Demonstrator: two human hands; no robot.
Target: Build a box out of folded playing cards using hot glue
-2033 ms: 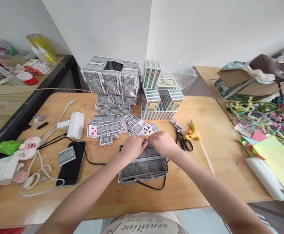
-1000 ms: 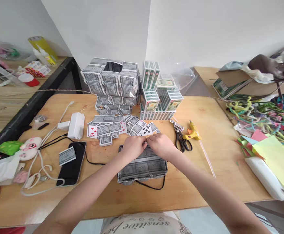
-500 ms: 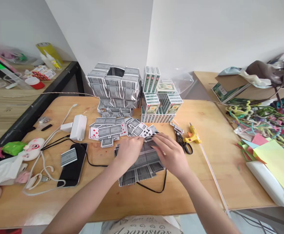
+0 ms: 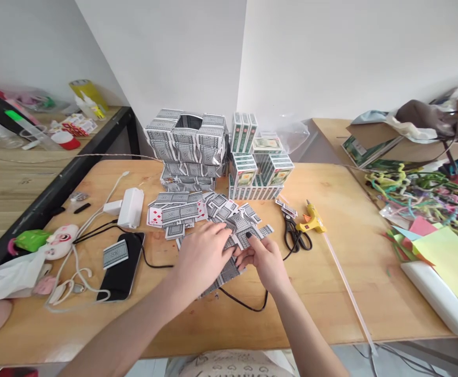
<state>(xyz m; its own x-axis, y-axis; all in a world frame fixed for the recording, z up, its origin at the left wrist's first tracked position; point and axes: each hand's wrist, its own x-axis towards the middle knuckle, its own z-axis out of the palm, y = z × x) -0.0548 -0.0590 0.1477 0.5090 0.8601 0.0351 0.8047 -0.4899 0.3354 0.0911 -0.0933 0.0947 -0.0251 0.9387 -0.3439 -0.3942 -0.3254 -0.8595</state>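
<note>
A piece built of joined grey-backed playing cards (image 4: 229, 270) lies tilted under my hands, partly hidden by them. My left hand (image 4: 203, 255) is over its left part, fingers curled round the cards. With thumb on top and fingers beneath, my right hand (image 4: 262, 256) pinches the cards on the right side. Loose cards (image 4: 180, 212) lie just beyond, some face up with red diamonds. Behind them stands a larger tiered card structure (image 4: 187, 144) with a square opening on top. To its right are stacked green and white card boxes (image 4: 256, 191).
Black scissors (image 4: 297, 238) and a yellow glue gun (image 4: 312, 222) with a clear stick lie to the right. On the left are a phone (image 4: 121, 272) with a card on it, a white adapter (image 4: 130, 208) and cables. Coloured paper (image 4: 445, 256) lies far right.
The joined card piece has turned and tilted between my hands. My right hand has moved down and left and pinches its edge; my left hand has shifted over it. The view has shifted slightly.
</note>
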